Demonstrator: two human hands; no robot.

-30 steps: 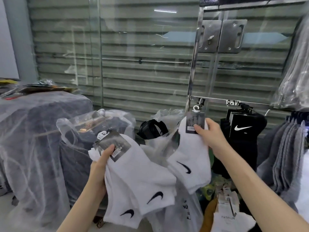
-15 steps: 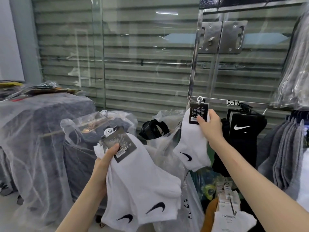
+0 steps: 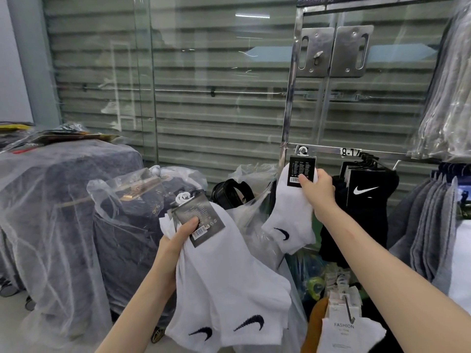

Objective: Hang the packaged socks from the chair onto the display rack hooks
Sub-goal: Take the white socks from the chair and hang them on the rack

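Right hand (image 3: 317,189): you're pinching the black card header (image 3: 300,169) of one white sock pair (image 3: 290,220), thumb pressing on its face.
Where it is: the pair's plastic hanger (image 3: 303,150) is sitting just above your grip, at the rack rail (image 3: 327,149). I can't tell whether it's hooked on.
Left hand (image 3: 175,240): you're gripping the bundle of white socks (image 3: 229,276) at the card tops, thumb clamping across them.
Handling: you're carrying light, floppy knit. The stiff card looks like the place to hold, since the fabric is dangling loose below your grip.
Textures: soft white knit, glossy card, smooth shiny metal rail. Black socks (image 3: 367,200) are hanging just beside your right hand.
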